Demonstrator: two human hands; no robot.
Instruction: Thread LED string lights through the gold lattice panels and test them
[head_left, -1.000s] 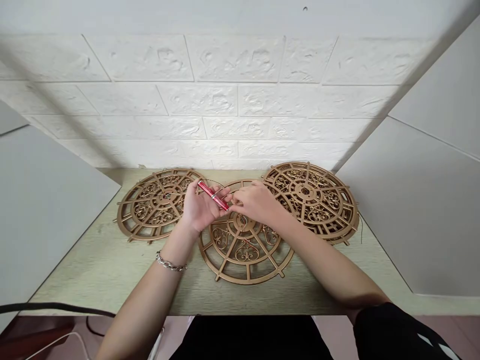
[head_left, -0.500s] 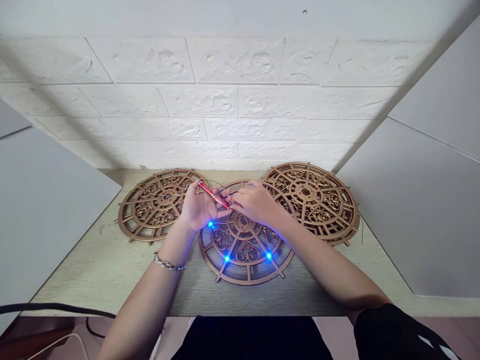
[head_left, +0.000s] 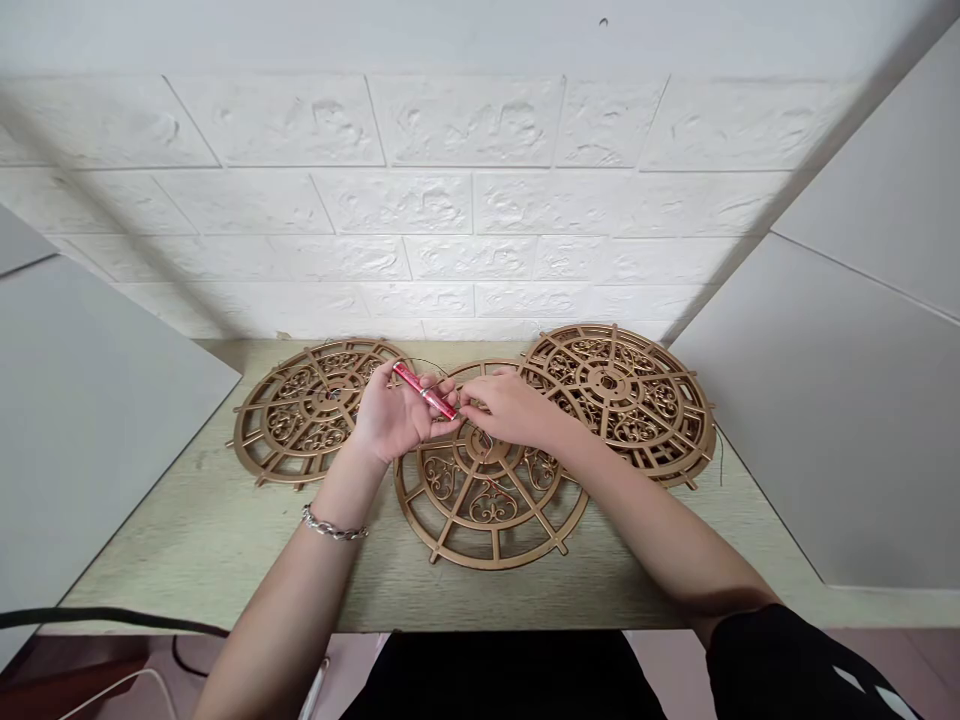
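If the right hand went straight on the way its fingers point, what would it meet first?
Probably the nearer end of the red batteries held in the left hand. The right hand has its fingertips at or very near that end; depth is unclear from this view.

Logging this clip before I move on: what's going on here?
A person's left hand, palm up, holds a slim red cylinder. The right hand is at its lower end, though contact is hard to tell. Below them, a gold openwork disc lies on the table, with similar discs on both sides.
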